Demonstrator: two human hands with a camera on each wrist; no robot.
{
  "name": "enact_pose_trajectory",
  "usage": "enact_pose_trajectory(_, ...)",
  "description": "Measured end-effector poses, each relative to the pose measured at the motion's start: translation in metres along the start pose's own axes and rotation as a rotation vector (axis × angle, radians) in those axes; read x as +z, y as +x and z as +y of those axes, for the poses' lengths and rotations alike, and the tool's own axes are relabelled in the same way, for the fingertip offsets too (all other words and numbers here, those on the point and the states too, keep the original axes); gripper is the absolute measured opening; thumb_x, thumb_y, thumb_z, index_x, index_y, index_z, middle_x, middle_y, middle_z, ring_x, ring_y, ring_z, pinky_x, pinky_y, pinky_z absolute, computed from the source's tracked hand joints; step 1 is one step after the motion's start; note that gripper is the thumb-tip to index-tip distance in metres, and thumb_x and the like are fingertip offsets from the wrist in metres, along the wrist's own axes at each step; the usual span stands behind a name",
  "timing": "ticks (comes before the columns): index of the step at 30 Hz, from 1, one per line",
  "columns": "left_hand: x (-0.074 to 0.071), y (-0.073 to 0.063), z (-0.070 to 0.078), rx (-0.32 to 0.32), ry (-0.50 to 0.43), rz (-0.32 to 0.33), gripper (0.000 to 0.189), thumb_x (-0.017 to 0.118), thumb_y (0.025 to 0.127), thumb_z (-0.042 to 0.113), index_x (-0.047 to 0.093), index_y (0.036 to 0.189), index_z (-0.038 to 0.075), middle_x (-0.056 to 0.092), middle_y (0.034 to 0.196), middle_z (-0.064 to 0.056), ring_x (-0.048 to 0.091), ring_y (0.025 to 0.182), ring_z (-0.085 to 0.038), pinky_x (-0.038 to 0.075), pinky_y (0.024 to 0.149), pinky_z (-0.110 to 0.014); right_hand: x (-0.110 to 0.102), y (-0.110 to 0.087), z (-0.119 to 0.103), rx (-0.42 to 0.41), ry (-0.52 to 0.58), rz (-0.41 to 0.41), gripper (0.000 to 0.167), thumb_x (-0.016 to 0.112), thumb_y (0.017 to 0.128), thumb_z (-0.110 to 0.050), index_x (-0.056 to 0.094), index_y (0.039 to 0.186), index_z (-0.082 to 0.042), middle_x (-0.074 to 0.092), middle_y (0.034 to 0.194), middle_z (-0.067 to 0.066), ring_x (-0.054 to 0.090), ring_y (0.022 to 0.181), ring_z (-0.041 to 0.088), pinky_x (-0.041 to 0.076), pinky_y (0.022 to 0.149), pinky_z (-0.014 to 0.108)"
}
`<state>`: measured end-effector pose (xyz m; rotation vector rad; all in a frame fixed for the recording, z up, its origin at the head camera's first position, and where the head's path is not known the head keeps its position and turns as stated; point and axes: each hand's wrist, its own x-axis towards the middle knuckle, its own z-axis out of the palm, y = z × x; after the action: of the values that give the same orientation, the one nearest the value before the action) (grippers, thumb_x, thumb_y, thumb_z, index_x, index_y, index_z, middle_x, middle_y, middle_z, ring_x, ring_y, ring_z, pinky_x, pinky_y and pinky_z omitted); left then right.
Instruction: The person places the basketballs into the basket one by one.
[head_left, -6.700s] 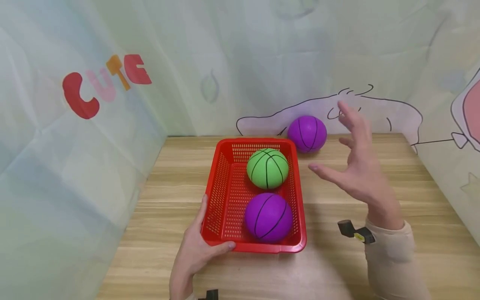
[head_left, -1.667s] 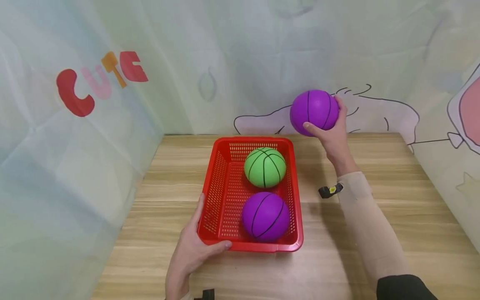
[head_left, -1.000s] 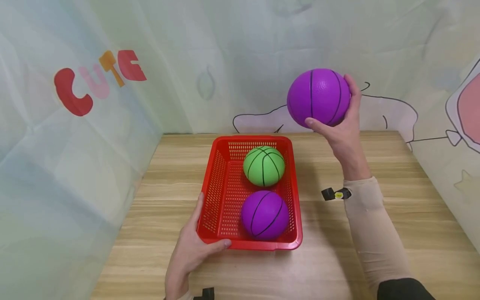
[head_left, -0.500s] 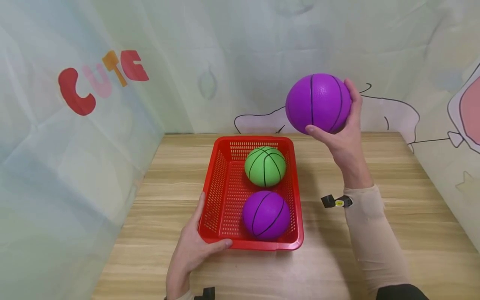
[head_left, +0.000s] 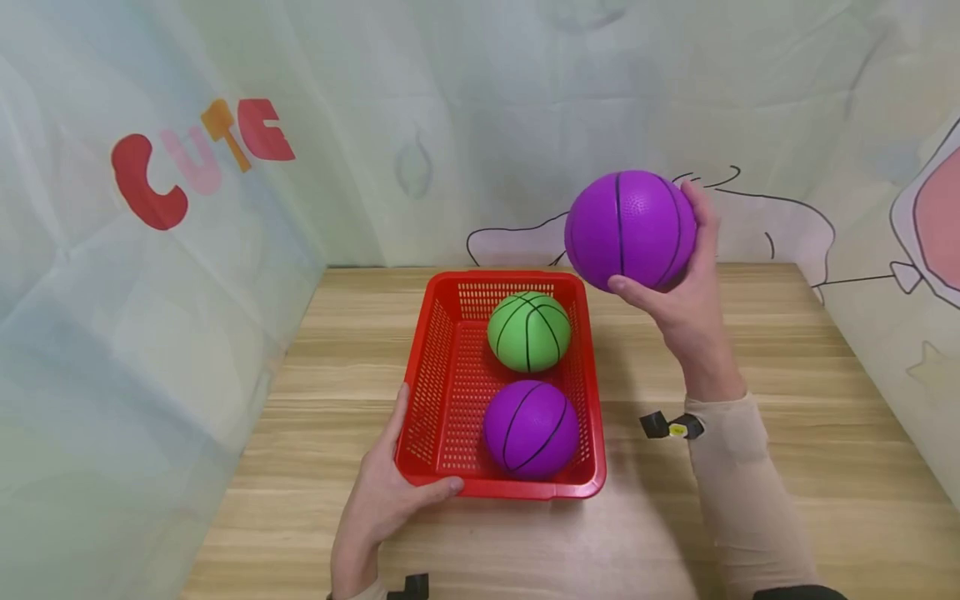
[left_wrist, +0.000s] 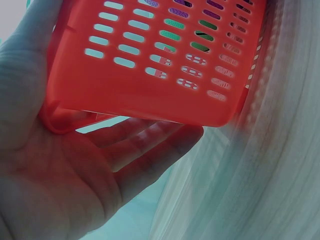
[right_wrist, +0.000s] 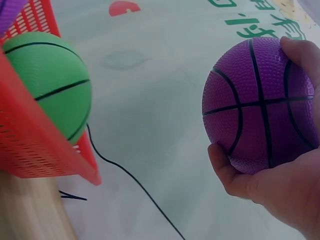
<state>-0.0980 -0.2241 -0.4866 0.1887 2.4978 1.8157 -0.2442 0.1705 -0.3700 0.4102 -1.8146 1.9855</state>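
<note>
My right hand (head_left: 693, 317) grips a purple toy basketball (head_left: 630, 229) from its right side, thumb below and fingers round the far side. The ball is up in the air, behind and right of a red plastic basket (head_left: 596, 400). In the right wrist view, black lines cross the held purple ball (right_wrist: 260, 105). My left hand (head_left: 378, 496) holds the basket's near left corner, its thumb over the front rim and fingers along the outer side. Inside the basket sit a green toy basketball (head_left: 528, 332) at the back and another purple ball (head_left: 531, 429) in front.
The basket stands on a wood-grain table (head_left: 315, 358). A printed cloth backdrop (head_left: 375, 125) rises behind the table and along both sides. The left part of the basket's mesh floor (head_left: 468, 400) shows beside the balls.
Since the earliest frame, my right hand has taken the purple ball from the table's back and lifted it. Over the last second the ball has sunk somewhat. The left hand keeps its hold.
</note>
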Motion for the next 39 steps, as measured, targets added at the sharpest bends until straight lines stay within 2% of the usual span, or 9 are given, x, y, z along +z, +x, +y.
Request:
enact_pose_trajectory(11, 0.000, 0.000, -0.001, -0.021, 0.010, 0.007, 0.142, 0.105, 0.076, 0.018, 0.010, 0.180, 0.040, 0.036, 0.180, -0.004, 0.057, 0.146, -0.035, 0.057, 0.113, -0.048, 0.007, -0.015, 0.009, 0.068, -0.017, -0.052, 0.121, 0.095, 0.077, 0.005, 0.034, 0.171, -0.042, 0.035, 0.174, -0.002, 0.044, 0.152, 0.035, 0.060, 0.108, 0.037)
enact_pose_trajectory(22, 0.001, -0.001, 0.000, -0.027, 0.019, 0.013, 0.143, 0.106, 0.076, 0.019, 0.010, 0.180, 0.040, 0.036, 0.180, -0.004, 0.057, 0.146, -0.035, 0.056, 0.114, -0.050, 0.023, -0.018, 0.007, 0.083, -0.051, -0.161, 0.121, 0.096, 0.078, 0.003, 0.033, 0.171, -0.044, 0.036, 0.172, -0.002, 0.049, 0.149, 0.036, 0.061, 0.108, 0.040)
enact_pose_trajectory(28, 0.001, -0.001, 0.001, -0.027, 0.024, 0.016, 0.143, 0.106, 0.075, 0.021, 0.010, 0.180, 0.040, 0.036, 0.180, -0.004, 0.057, 0.146, -0.034, 0.056, 0.114, -0.050, 0.035, -0.017, 0.008, 0.058, -0.055, -0.262, 0.123, 0.095, 0.077, 0.003, 0.030, 0.172, -0.042, 0.036, 0.173, -0.002, 0.051, 0.150, 0.036, 0.061, 0.110, 0.044)
enact_pose_trajectory(35, 0.001, 0.000, 0.000, -0.029, 0.020, 0.014, 0.141, 0.105, 0.076, 0.021, 0.011, 0.179, 0.041, 0.041, 0.177, -0.006, 0.059, 0.143, -0.035, 0.059, 0.110, -0.048, 0.049, -0.017, 0.010, 0.036, -0.062, -0.413, 0.126, 0.096, 0.077, 0.004, 0.028, 0.173, -0.040, 0.034, 0.173, -0.002, 0.053, 0.149, 0.035, 0.060, 0.110, 0.054)
enact_pose_trajectory(39, 0.000, 0.000, 0.000, -0.035, 0.016, 0.012, 0.141, 0.105, 0.076, 0.021, 0.012, 0.179, 0.042, 0.044, 0.175, -0.006, 0.059, 0.142, -0.035, 0.060, 0.108, -0.048, 0.056, -0.016, 0.009, 0.007, -0.108, -0.502, 0.128, 0.099, 0.076, 0.001, 0.026, 0.174, -0.038, 0.034, 0.173, -0.003, 0.053, 0.149, 0.033, 0.059, 0.110, 0.057)
